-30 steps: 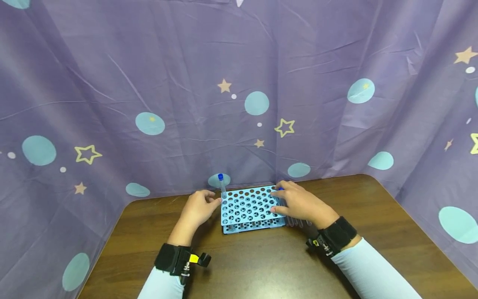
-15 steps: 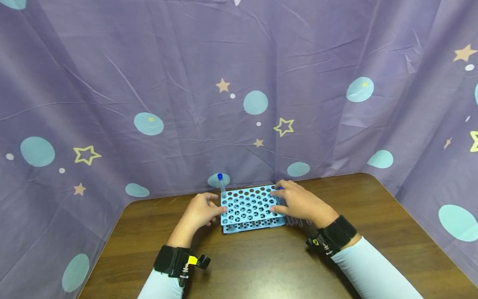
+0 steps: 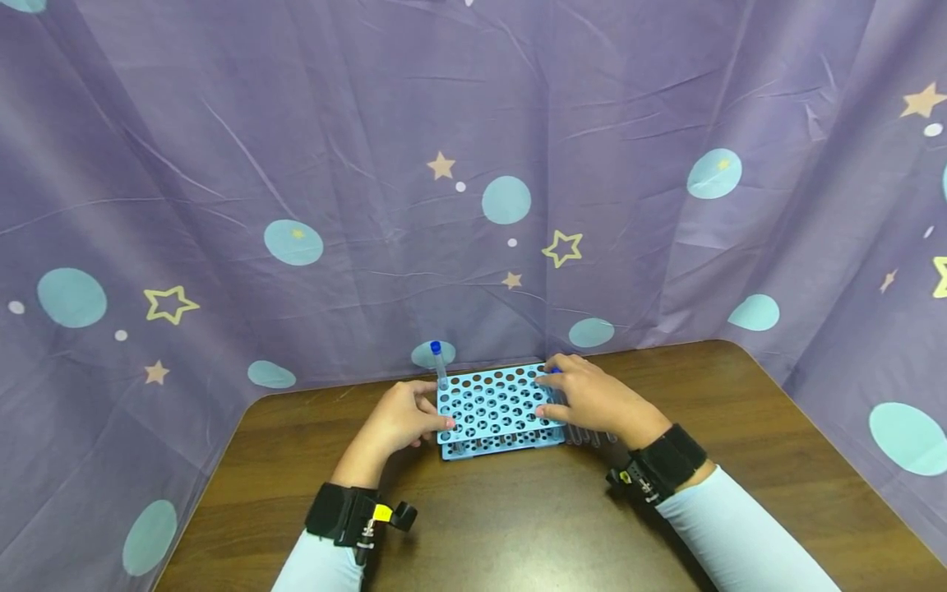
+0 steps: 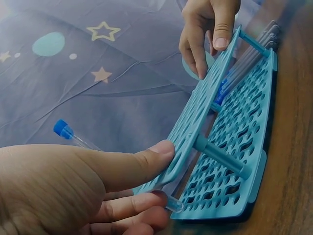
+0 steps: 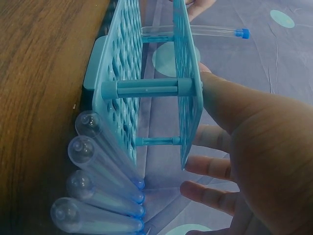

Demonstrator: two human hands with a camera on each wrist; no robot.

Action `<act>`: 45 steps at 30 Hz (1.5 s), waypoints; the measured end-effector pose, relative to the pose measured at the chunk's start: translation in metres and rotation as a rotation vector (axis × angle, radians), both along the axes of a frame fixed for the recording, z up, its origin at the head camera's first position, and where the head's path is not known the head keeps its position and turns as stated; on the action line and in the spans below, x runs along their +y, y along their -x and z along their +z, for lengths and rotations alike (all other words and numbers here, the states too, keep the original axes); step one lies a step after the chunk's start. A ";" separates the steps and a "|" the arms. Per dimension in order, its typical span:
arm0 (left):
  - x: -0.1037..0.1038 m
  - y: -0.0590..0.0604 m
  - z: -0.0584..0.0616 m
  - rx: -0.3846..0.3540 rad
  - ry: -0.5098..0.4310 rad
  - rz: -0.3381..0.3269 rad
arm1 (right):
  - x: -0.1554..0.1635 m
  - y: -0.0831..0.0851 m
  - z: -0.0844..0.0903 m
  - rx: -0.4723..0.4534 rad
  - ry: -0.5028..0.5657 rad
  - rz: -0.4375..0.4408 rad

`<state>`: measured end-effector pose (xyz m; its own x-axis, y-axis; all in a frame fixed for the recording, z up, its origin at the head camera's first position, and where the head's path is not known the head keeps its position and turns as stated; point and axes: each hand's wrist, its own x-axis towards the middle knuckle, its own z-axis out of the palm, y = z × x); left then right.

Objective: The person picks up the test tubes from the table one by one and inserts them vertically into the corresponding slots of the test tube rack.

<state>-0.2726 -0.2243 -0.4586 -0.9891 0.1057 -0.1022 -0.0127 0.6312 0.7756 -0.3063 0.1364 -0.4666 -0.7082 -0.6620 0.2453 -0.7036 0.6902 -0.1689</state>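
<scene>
One capped tube [image 3: 438,364] stands in the blue rack's [image 3: 491,407] far-left hole — four tubes [image 5: 100,178] lie on the surface beside it. Left hand [image 3: 399,419] and right hand [image 3: 592,399], fingers extended, steady the rack's ends.

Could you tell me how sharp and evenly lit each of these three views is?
Head view: even, soft light, sharp, edges bowed by a wide lens. Left wrist view: the left hand looms large and soft, the rack crisper. Right wrist view: the lying tubes are sharp, the right hand slightly blurred.
</scene>
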 end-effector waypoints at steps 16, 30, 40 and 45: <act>0.005 -0.002 0.000 -0.015 -0.024 0.031 | -0.001 0.000 0.001 -0.032 -0.006 -0.013; 0.010 -0.005 0.004 -0.040 0.039 0.039 | 0.006 0.002 0.007 -0.005 0.000 -0.062; 0.012 -0.004 0.004 -0.048 0.071 0.048 | 0.025 0.011 0.019 -0.008 0.027 -0.326; 0.012 -0.004 0.003 -0.050 0.075 0.046 | 0.036 0.013 0.021 -0.043 -0.003 -0.420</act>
